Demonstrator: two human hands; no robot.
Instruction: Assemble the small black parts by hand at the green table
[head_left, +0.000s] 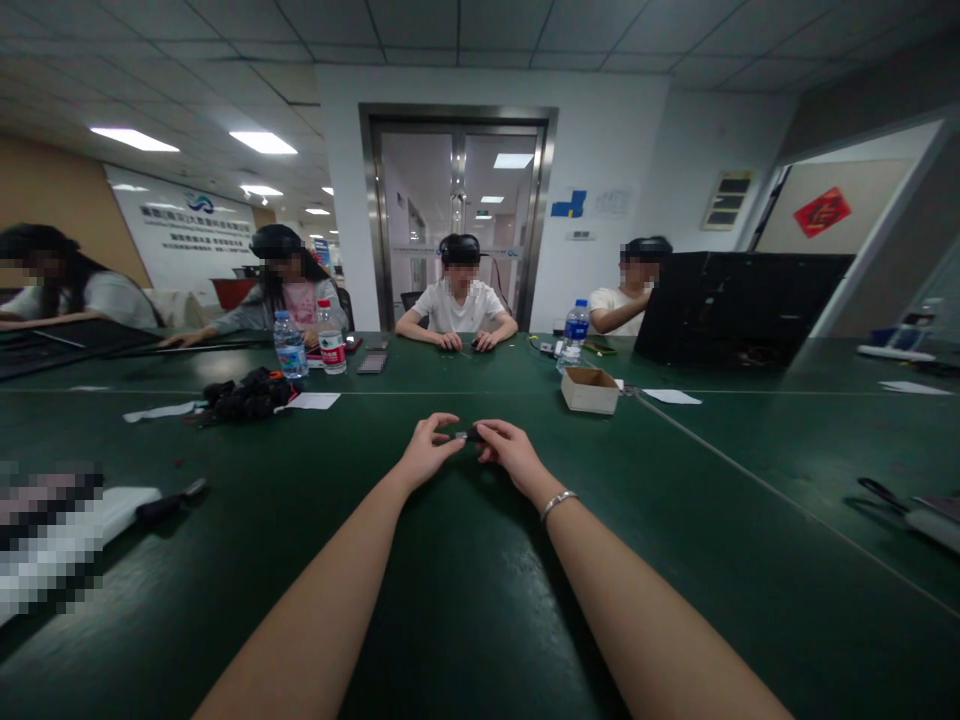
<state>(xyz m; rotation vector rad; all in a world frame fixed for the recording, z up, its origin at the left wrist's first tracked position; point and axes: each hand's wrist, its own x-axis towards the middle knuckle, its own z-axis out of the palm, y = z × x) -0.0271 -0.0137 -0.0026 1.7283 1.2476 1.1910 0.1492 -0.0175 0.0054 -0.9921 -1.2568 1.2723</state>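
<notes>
In the middle of the head view, my right hand [510, 448] pinches a small black USB stick [471, 435] with a silver metal end pointing left. My left hand [429, 450] is at that silver end, its thumb and fingers apart in a curved shape. The thumb tip comes close to the metal; whether they touch I cannot tell. A silver bracelet circles my right wrist. Both hands are just above the dark green table [465, 560].
Beyond my hands stand a small open box [590, 391] and a water bottle [574, 336]. A black cable bundle [251, 394], two bottles and papers lie left. A black monitor [739, 305] is at right. Several people sit around the table. A black-handled tool [169, 503] is near left.
</notes>
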